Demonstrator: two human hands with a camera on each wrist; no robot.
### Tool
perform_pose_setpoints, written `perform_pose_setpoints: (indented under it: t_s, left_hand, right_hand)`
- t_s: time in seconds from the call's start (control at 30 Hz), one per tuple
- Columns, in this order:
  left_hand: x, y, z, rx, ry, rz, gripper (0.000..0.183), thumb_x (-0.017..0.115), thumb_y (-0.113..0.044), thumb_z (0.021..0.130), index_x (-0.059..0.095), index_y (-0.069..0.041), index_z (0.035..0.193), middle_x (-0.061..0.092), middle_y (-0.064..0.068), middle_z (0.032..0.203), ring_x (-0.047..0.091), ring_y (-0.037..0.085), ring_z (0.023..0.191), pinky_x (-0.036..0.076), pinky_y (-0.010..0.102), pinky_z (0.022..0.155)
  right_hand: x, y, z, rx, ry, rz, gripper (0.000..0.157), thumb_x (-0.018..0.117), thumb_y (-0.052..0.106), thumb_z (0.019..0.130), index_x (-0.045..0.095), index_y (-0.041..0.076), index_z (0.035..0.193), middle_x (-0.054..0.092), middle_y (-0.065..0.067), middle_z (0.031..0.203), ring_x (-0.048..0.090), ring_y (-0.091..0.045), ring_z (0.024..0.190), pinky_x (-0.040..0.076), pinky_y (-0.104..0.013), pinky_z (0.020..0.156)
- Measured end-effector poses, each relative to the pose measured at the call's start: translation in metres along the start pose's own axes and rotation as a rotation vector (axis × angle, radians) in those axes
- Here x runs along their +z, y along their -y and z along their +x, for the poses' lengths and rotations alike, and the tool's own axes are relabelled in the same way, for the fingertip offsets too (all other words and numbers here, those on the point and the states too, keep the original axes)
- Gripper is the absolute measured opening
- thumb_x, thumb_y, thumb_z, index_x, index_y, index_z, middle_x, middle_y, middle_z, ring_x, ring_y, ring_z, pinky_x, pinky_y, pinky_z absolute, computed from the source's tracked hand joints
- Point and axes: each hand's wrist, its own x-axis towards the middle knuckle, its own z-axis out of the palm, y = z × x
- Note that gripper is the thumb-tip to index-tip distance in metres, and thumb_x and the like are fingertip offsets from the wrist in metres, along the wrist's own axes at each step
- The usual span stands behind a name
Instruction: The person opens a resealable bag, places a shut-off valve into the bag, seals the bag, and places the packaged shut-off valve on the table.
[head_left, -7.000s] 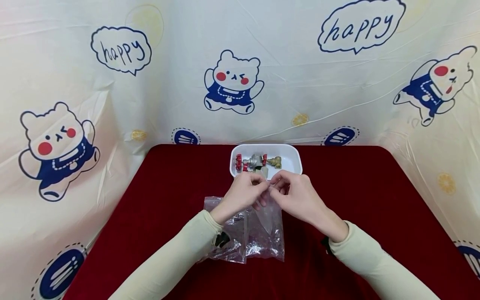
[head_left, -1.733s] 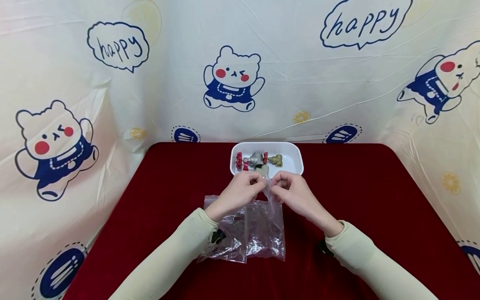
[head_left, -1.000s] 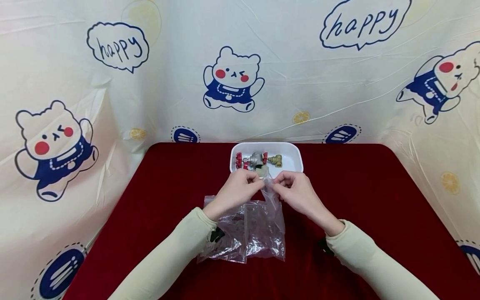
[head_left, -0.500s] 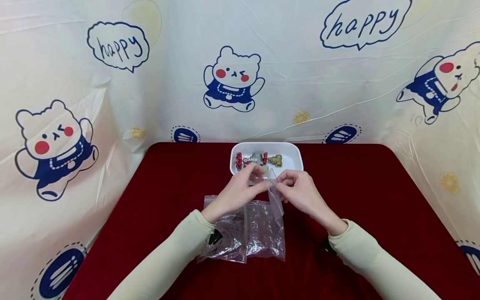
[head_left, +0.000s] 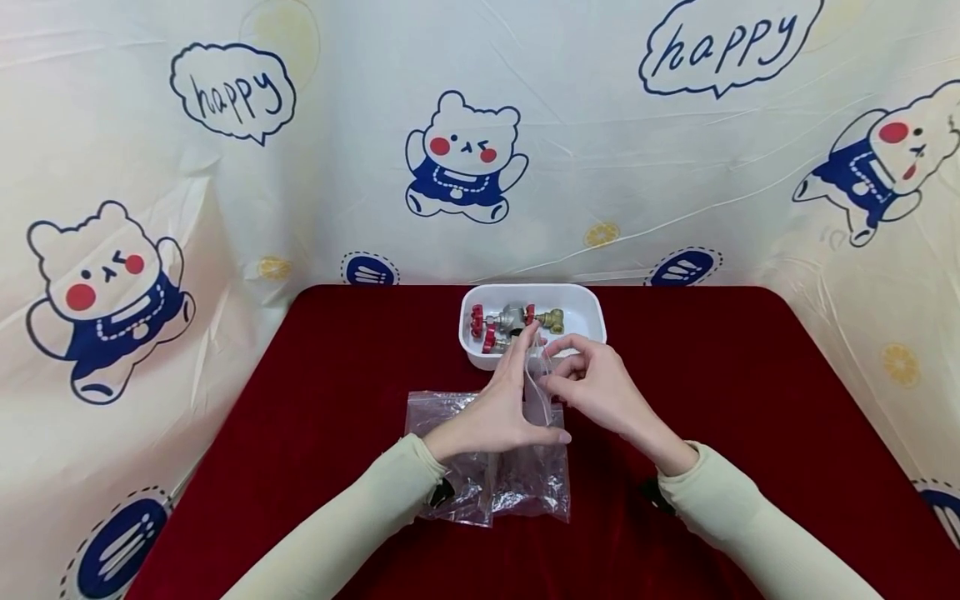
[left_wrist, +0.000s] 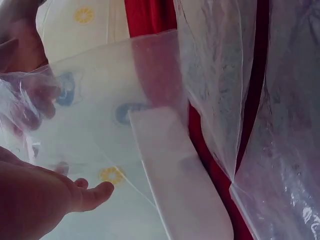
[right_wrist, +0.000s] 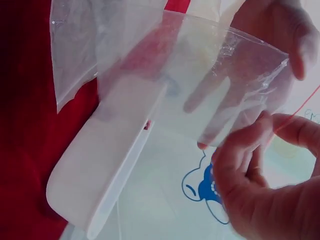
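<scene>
- At six o'clock from the tray [head_left: 582,313], a bag [head_left: 537,404] is pinched by the right hand [head_left: 596,387].
- The left hand [head_left: 497,418] is spread.
- Bag-opening seems in hand; wider parting is called for.

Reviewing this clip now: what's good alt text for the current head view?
A person's right hand pinches a clear plastic bag beside their outstretched left hand. Beyond them, a white tray holds red-handled valves; more clear bags lie on the red tabletop, before a bear-print backdrop.
</scene>
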Motion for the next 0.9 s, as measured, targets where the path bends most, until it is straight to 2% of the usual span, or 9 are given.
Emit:
perform_pose_setpoints:
  t_s: [0.1, 0.2, 0.27, 0.37, 0.47, 0.57, 0.7, 0.8, 0.9]
  left_hand:
    - [-0.002, 0.000, 0.002, 0.021, -0.002, 0.000, 0.139, 0.094, -0.039, 0.075, -0.009, -0.032, 0.168, 0.001, 0.002, 0.175, -0.002, 0.029, 0.159, 0.020, 0.062, 0.121]
    - [-0.005, 0.001, 0.003, 0.047, -0.010, -0.006, 0.137, 0.094, -0.035, 0.074, -0.006, -0.030, 0.168, 0.006, 0.008, 0.174, 0.008, 0.027, 0.159, 0.025, 0.060, 0.120]
    - [-0.006, 0.002, 0.003, 0.062, -0.017, -0.012, 0.135, 0.093, -0.033, 0.073, -0.004, -0.029, 0.168, 0.011, 0.011, 0.173, 0.014, 0.024, 0.157, 0.028, 0.058, 0.120]
    - [-0.008, 0.004, 0.004, 0.077, -0.019, -0.012, 0.132, 0.089, -0.029, 0.073, -0.002, -0.027, 0.168, 0.018, 0.013, 0.170, 0.021, 0.024, 0.155, 0.031, 0.055, 0.119]
    - [-0.009, 0.005, 0.005, 0.095, -0.009, 0.000, 0.131, 0.088, -0.031, 0.072, 0.000, -0.022, 0.168, 0.022, 0.015, 0.168, 0.024, 0.026, 0.154, 0.031, 0.055, 0.118]
    - [-0.011, 0.006, 0.005, 0.097, 0.009, 0.003, 0.132, 0.091, -0.034, 0.073, 0.002, -0.018, 0.168, 0.019, 0.014, 0.170, 0.019, 0.029, 0.156, 0.028, 0.057, 0.119]
    - [-0.011, 0.007, 0.004, 0.092, 0.015, -0.013, 0.130, 0.092, -0.027, 0.072, 0.006, -0.015, 0.168, 0.019, 0.014, 0.170, 0.019, 0.028, 0.156, 0.027, 0.055, 0.121]
    - [-0.012, 0.009, 0.004, 0.097, 0.004, -0.039, 0.127, 0.089, -0.019, 0.070, 0.008, -0.015, 0.167, 0.028, 0.015, 0.164, 0.031, 0.025, 0.149, 0.034, 0.051, 0.118]
    - [-0.013, 0.009, 0.004, 0.097, 0.000, -0.058, 0.124, 0.089, -0.017, 0.072, 0.009, -0.015, 0.167, 0.032, 0.014, 0.160, 0.033, 0.024, 0.146, 0.035, 0.050, 0.117]
  right_hand:
    - [-0.002, 0.001, -0.005, -0.114, -0.031, -0.089, 0.033, 0.077, 0.009, 0.090, 0.066, 0.007, 0.121, 0.069, 0.003, 0.081, 0.062, -0.016, 0.068, 0.050, -0.028, 0.063]
    - [-0.003, 0.003, -0.012, -0.268, -0.050, -0.201, 0.025, 0.079, 0.016, 0.091, 0.072, 0.012, 0.115, 0.065, 0.005, 0.093, 0.060, -0.014, 0.076, 0.051, -0.032, 0.065]
    - [-0.004, 0.005, -0.017, -0.351, -0.038, -0.287, 0.019, 0.079, 0.024, 0.092, 0.076, 0.016, 0.109, 0.062, 0.006, 0.103, 0.059, -0.014, 0.086, 0.052, -0.034, 0.071]
    - [-0.005, 0.007, -0.021, -0.438, 0.016, -0.404, 0.023, 0.079, 0.034, 0.091, 0.078, 0.018, 0.107, 0.059, 0.005, 0.117, 0.057, -0.013, 0.097, 0.051, -0.035, 0.076]
    - [-0.007, 0.008, -0.023, -0.497, 0.074, -0.473, 0.027, 0.079, 0.038, 0.090, 0.079, 0.017, 0.108, 0.058, 0.003, 0.123, 0.057, -0.012, 0.095, 0.051, -0.032, 0.075]
    - [-0.010, 0.009, -0.022, -0.545, 0.120, -0.503, 0.026, 0.079, 0.035, 0.088, 0.077, 0.018, 0.107, 0.058, 0.002, 0.129, 0.060, -0.010, 0.096, 0.053, -0.032, 0.076]
    - [-0.014, 0.008, -0.020, -0.577, 0.157, -0.511, 0.018, 0.077, 0.025, 0.085, 0.074, 0.021, 0.102, 0.063, 0.005, 0.132, 0.065, -0.010, 0.107, 0.056, -0.034, 0.083]
    - [-0.016, 0.006, -0.018, -0.592, 0.162, -0.495, 0.013, 0.076, 0.018, 0.086, 0.073, 0.022, 0.098, 0.069, 0.008, 0.124, 0.066, -0.008, 0.106, 0.056, -0.034, 0.083]
    - [-0.017, 0.006, -0.016, -0.614, 0.166, -0.466, 0.011, 0.076, 0.014, 0.090, 0.074, 0.022, 0.097, 0.071, 0.011, 0.111, 0.066, -0.006, 0.096, 0.056, -0.031, 0.080]
